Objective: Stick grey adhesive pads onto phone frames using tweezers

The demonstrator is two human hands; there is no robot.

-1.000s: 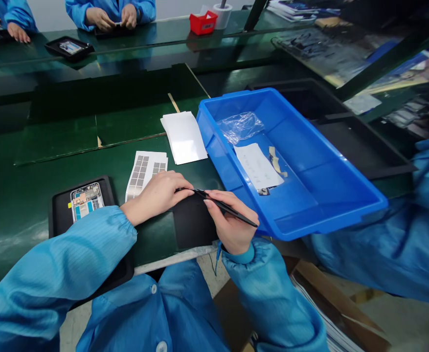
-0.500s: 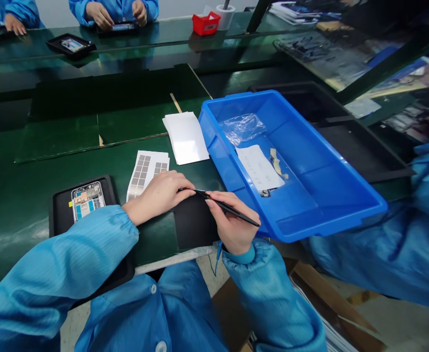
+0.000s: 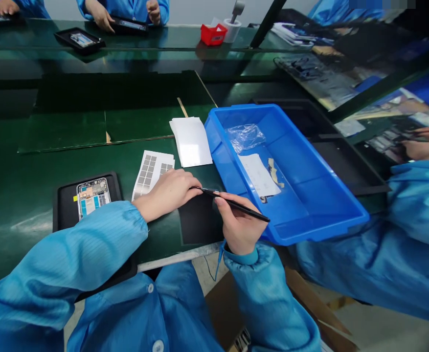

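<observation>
My right hand (image 3: 241, 227) is closed around black tweezers (image 3: 249, 211), their tips pointing left. Those tips meet the pinched thumb and fingers of my left hand (image 3: 175, 190); whatever lies between these fingers is too small to make out. Under my left hand is a white sheet of grey square stickers (image 3: 148, 168), partly covered. A black mat (image 3: 197, 226) lies below both hands. Left of my forearm, an opened phone (image 3: 92, 195) with bare circuitry and a yellow tab rests in a black tray (image 3: 65, 208), partly hidden by my sleeve.
A blue bin (image 3: 298, 210) at the right holds a plastic bag, a paper and scraps. Beside it lies a stack of white sheets (image 3: 194, 144). Co-workers' hands (image 3: 100, 14) work across the bench, and another person's sleeve (image 3: 419, 195) is close on the right. A red box (image 3: 213, 36) stands far back.
The view has shifted slightly, so most things sit a little further right. Both hands keep almost the same pose at the tweezers' tips. The co-worker at right has moved a hand into view.
</observation>
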